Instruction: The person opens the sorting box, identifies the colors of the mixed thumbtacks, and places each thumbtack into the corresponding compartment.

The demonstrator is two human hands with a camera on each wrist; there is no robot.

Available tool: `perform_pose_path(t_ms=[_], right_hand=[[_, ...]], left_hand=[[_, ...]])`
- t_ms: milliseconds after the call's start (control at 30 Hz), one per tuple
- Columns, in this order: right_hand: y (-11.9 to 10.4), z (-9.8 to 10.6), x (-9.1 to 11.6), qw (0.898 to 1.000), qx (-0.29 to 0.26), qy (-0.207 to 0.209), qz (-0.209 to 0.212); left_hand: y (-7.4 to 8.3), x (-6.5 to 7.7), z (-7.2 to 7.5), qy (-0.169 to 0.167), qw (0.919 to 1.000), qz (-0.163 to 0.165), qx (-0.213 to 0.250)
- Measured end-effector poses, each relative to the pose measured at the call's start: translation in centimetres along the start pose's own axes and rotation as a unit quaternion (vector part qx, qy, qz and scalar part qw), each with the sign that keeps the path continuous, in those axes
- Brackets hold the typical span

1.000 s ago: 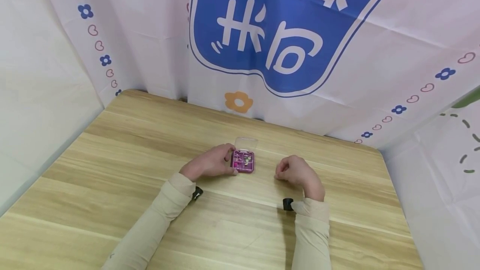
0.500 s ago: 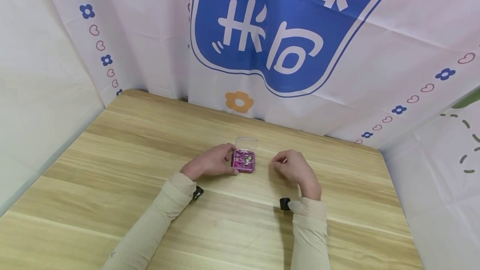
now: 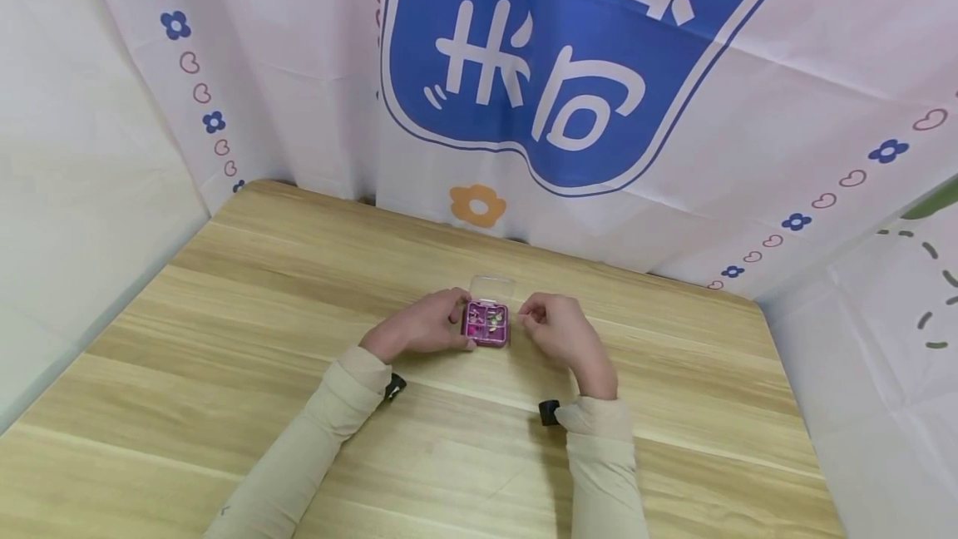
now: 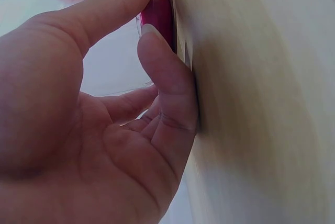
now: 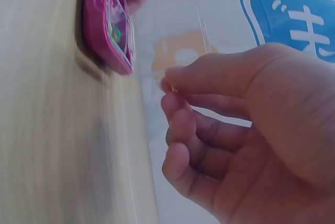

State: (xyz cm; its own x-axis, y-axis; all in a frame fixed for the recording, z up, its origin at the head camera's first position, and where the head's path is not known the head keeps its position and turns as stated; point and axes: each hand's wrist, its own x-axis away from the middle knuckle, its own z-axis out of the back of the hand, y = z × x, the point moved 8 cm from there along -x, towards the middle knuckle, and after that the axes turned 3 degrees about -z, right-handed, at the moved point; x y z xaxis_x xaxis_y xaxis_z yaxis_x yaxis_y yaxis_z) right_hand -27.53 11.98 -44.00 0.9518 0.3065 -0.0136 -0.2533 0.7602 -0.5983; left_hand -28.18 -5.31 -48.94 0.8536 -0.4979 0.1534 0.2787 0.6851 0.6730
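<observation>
A small magenta pill box [image 3: 491,343] lies on the table, its clear lid [image 3: 491,289] standing up at the back. Small colourful pieces sit in its compartments, too small to identify in the head view. My left hand [image 3: 425,323] holds the box by its left side, thumb at the near corner and fingers at the far one. Just right of the box is my right hand [image 3: 563,337], raised a little above the table. In the right wrist view its thumb and index finger pinch a tiny gold-coloured piece [image 5: 174,89], mostly hidden by the fingertips.
The wood-grain table [image 3: 314,273] extends around both hands. Behind it hangs a white curtain [image 3: 322,123] with a blue printed sign, meeting the table's back edge. White walls [image 3: 861,373] flank the table.
My right hand has moved left, closer to the box, and slightly away from me, its fingertips still together. The left hand and the box have stayed in place.
</observation>
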Motion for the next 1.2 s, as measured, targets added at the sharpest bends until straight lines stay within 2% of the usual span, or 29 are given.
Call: perform_pose_path(t_ms=[267, 600, 1200], right_hand=[[-1.0, -0.9, -0.4, 1.000, -0.013, -0.007, -0.008], [-2.1, -1.6, -0.5, 1.000, 0.000, -0.016, 0.024], [-2.4, -2.8, -0.8, 0.999, -0.001, -0.029, 0.030]], left_hand=[[0.0, 0.0, 0.0, -0.002, 1.0000, 0.000, 0.005], [0.3, 0.1, 0.2, 0.003, 1.0000, -0.005, -0.001], [-0.1, -0.1, 0.1, 0.002, 1.0000, -0.006, -0.003]])
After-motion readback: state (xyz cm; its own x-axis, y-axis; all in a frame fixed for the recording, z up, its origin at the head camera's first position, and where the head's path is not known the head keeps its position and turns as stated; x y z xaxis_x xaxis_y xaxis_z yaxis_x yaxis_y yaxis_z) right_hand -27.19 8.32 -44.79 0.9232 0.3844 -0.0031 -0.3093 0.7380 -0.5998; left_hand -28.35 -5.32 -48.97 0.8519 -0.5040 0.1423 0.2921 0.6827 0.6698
